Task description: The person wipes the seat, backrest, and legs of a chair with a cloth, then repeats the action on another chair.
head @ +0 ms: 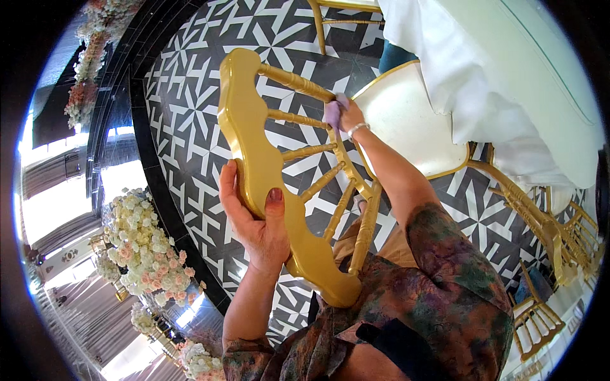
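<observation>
A gold chair with a scalloped top rail (259,166) and turned spindles stands tilted close before me. My left hand (259,219) grips the top rail, thumb on its upper face and fingers round the outer edge. Farther off, my right hand (351,116) has a light purple cloth (335,110) pressed at the far end of a side post, beside the lower crossbar of the backrest. The cloth hides part of the fingers. Just beyond that hand lies the chair's white seat (410,119), edged in gold.
A table with a white cloth (514,85) overhangs the seat at the upper right. More gold chairs (529,219) stand at the right, another (324,21) at the top. Flower arrangements (143,247) and a black border (157,190) lie left of the patterned tile floor.
</observation>
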The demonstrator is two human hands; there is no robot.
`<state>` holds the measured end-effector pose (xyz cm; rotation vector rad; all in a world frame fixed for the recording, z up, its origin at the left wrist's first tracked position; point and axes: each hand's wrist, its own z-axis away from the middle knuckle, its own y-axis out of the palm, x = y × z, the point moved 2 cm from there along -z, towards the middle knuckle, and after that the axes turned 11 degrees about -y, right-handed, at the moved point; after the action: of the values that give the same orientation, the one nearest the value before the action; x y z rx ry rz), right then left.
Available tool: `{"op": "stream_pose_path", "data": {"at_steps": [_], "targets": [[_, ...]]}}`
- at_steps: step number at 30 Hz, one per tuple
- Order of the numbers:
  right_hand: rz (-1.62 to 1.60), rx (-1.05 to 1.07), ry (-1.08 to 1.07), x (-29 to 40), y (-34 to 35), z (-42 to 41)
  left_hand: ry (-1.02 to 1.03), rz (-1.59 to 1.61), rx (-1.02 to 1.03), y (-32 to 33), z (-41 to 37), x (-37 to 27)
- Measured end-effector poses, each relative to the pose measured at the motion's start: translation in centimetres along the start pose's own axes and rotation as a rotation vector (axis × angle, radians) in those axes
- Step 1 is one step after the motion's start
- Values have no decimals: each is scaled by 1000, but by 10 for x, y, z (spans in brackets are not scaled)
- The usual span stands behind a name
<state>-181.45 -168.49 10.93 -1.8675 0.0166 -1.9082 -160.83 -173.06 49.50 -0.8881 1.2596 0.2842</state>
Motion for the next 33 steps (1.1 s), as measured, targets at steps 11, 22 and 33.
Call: {"op": "stream_pose_path", "data": {"at_steps": [11,22,33], "targets": [[-828,720,-127,225,-122,49,-4,25,-12,-10,6,16],[-270,496,-708,176,1,53,17,-49,-46,-11,9,9],[247,180,-658,29,-13,63,18,-76,-53,-9,8,5]]}}
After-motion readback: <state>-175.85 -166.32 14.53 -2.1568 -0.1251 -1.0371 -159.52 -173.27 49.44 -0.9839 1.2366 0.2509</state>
